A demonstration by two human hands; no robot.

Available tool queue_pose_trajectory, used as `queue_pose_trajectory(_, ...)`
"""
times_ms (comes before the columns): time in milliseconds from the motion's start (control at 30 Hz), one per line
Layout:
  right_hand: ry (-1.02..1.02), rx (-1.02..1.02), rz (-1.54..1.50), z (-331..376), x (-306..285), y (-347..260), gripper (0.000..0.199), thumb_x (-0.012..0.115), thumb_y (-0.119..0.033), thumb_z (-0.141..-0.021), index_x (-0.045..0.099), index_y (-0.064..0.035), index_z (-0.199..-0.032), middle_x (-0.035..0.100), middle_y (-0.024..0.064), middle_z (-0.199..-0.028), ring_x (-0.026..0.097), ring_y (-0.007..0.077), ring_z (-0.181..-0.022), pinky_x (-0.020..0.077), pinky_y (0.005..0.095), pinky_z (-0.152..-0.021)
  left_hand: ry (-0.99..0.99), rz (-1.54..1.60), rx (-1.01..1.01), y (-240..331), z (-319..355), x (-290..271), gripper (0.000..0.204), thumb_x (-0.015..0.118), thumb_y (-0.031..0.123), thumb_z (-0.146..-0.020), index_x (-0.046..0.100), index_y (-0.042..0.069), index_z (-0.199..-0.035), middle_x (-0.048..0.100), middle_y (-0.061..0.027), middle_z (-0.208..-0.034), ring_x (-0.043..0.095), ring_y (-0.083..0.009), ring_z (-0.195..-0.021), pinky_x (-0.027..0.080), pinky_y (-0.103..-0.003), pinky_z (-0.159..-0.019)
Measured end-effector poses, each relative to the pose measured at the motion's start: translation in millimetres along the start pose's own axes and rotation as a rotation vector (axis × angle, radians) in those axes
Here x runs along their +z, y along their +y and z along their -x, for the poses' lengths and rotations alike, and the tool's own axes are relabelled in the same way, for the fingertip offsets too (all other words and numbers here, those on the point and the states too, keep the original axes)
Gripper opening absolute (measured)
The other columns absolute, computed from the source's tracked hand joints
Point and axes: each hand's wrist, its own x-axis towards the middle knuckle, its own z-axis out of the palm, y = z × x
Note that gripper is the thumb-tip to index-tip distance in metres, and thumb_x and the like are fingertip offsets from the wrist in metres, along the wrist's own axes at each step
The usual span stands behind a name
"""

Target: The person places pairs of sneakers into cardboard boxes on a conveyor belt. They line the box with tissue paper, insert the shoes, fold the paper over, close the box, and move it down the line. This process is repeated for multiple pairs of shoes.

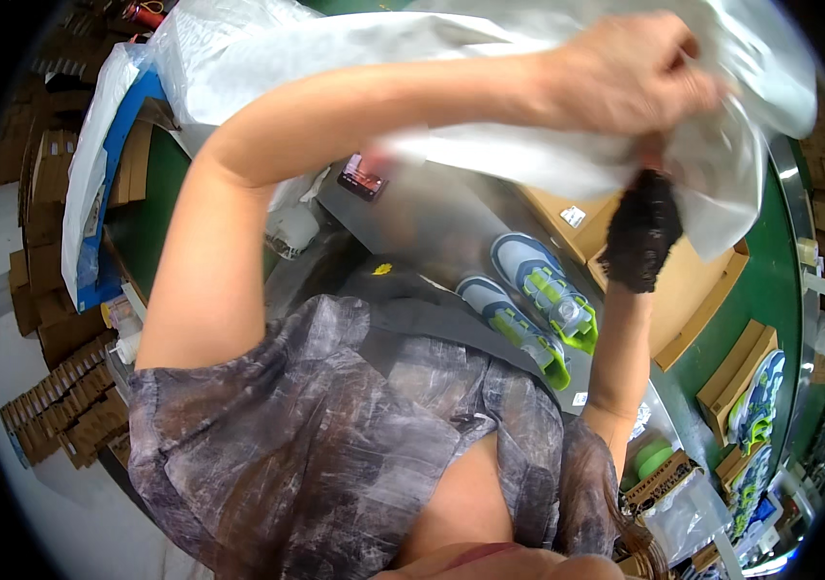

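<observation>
A large white, thin sheet (528,155) spreads across the top of the view, blurred in places by motion. My left hand (630,77) reaches across to the far right, its fingers closed on the sheet. Just nearer is my right hand (642,232) in a black glove, its fingertips pinched at the sheet's edge and partly hidden by its folds. Under the sheet lies an open brown cardboard shoebox (697,300), its far part covered. Between my forearms stands a pair of blue, white and lime-green sneakers (528,304), side by side on a grey surface.
A phone (362,179) lies left of the sneakers, near a white roll (291,230). More sneakers (758,401) sit in boxes along the green table's (770,261) right side. A blue-edged carton (117,184) stands at the left. Stacked flat cardboard (59,401) is on the floor.
</observation>
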Motion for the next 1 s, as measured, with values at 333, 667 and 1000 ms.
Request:
queue_pose_trajectory(333, 1.045, 0.085, 0.041, -32, -261, 68, 0.039, 0.070, -0.030, -0.072, 0.060, 0.0033, -0.089, 0.060, 0.0099, -0.093, 0.056, 0.0204, -0.076, 0.0502, 0.0312, -0.064, -0.346, -1.181, 0.160, -155, 89, 12, 0.052, 0.047, 0.051, -0.081, 0.045, 0.019, -0.123, 0.034, -0.0164, -0.133, 0.025, -0.0314, -0.128, 0.015, -0.066, -0.094)
queue_pose_trajectory(667, 1.085, 0.406, 0.423, 98, -419, 159, 0.055, 0.070, -0.035, -0.071, 0.053, -0.0018, -0.111, 0.054, 0.0110, -0.105, 0.052, 0.0206, -0.087, 0.0453, 0.0327, -0.073, 0.053, -0.132, -1.097, -255, 84, -55, 0.111, 0.056, 0.074, -0.059, 0.018, 0.006, -0.137, 0.011, -0.0244, -0.141, 0.018, -0.0399, -0.129, 0.018, -0.060, -0.098)
queue_pose_trajectory(1000, 0.153, 0.205, 0.766, 187, -242, 47, 0.050, 0.072, -0.015, -0.067, 0.048, -0.0035, -0.110, 0.054, 0.0110, -0.102, 0.052, 0.0266, -0.096, 0.0428, 0.0369, -0.080, -0.031, 0.730, -1.218, -293, 81, -26, 0.055, 0.072, 0.033, -0.070, 0.052, 0.004, -0.112, 0.058, -0.0101, -0.107, 0.054, -0.0232, -0.101, 0.043, -0.042, -0.086)
